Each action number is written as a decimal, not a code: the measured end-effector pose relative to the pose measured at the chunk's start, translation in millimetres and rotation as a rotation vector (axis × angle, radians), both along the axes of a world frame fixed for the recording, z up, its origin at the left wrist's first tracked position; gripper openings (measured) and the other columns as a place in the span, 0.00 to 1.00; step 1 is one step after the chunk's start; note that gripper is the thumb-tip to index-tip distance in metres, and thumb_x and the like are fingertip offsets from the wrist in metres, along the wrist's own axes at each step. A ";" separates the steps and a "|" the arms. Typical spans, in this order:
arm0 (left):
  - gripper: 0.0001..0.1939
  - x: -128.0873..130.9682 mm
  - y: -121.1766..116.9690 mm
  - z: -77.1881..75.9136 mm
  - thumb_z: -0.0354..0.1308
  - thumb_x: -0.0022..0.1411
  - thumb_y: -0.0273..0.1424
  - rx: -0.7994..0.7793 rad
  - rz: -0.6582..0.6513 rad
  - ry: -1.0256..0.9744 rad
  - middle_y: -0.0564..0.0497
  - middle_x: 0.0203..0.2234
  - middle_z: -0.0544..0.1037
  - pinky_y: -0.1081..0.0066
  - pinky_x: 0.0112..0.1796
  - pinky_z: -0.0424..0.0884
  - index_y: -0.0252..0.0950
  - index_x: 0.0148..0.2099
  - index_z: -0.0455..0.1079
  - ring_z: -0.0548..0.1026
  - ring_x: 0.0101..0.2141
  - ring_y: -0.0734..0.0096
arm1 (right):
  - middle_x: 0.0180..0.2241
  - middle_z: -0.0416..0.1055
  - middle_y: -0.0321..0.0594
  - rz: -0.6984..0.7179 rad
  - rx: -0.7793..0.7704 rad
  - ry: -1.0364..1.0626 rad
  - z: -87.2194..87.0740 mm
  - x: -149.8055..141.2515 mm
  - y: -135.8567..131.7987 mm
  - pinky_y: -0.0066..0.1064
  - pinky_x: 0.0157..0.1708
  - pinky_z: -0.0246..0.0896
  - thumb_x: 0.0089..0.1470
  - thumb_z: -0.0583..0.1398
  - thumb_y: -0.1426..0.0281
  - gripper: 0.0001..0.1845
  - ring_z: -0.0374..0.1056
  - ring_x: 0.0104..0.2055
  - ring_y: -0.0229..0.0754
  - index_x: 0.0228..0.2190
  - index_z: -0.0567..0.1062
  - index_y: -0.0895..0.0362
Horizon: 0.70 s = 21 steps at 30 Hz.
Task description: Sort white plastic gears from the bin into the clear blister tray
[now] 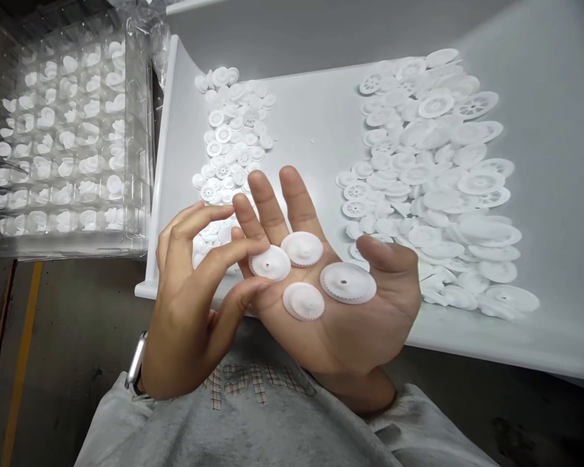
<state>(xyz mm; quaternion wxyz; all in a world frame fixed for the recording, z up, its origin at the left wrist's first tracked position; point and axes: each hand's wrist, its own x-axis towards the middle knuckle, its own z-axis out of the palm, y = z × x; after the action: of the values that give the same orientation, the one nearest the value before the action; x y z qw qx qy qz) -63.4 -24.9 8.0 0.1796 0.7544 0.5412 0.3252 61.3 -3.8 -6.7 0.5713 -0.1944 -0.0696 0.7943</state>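
My right hand [343, 334] is palm up with its fingers spread. Several toothed white plastic gears rest on it: a larger gear [353, 283] near the thumb, a domed gear [304, 302] in the palm, and another gear [302, 249] at the base of the fingers. My left hand [189, 305] pinches a gear [268, 264] by its edge between thumb and index finger, at the side of that palm. A small square hole shows in its middle. Both hands are over the near edge of a white tray [311, 168].
Small white wheels [233, 136] are heaped in the tray's left part; larger white gears [433, 175] form a wide pile at the right. To the left stands a clear compartment tray [136, 143] with white parts in its pockets. Plastic film [148, 29] lies behind it.
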 end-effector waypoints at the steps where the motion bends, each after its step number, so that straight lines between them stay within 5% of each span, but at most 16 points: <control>1: 0.13 0.6 -0.1 0.2 0.60 0.62 0.29 0.018 0.009 0.001 0.46 0.56 0.67 0.56 0.62 0.60 0.39 0.50 0.69 0.63 0.61 0.62 | 0.53 0.72 0.26 0.010 -0.008 -0.003 -0.1 -0.1 0.0 0.40 0.65 0.52 0.53 0.49 0.60 0.23 0.64 0.60 0.36 0.47 0.72 0.46; 10: 0.14 3.2 -3.7 -0.2 0.63 0.59 0.28 0.095 -0.005 0.061 0.49 0.46 0.78 0.47 0.60 0.60 0.39 0.48 0.70 0.68 0.58 0.53 | 0.50 0.74 0.26 0.037 -0.026 -0.015 0.0 -1.1 0.0 0.42 0.65 0.53 0.52 0.49 0.58 0.21 0.65 0.60 0.38 0.44 0.73 0.44; 21: 0.15 1.9 -7.4 -3.7 0.62 0.60 0.30 0.080 0.033 0.124 0.49 0.54 0.72 0.45 0.61 0.56 0.43 0.50 0.70 0.60 0.63 0.51 | 0.52 0.73 0.25 -0.026 0.019 0.022 -1.3 -0.1 -0.1 0.39 0.62 0.57 0.54 0.46 0.56 0.23 0.66 0.58 0.35 0.46 0.72 0.44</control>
<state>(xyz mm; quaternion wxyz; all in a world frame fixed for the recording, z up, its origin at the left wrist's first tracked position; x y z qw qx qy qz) -61.5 -32.3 4.3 0.1101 0.7706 0.5502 0.3022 61.2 -3.9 -8.0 0.5842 -0.1810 -0.0681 0.7882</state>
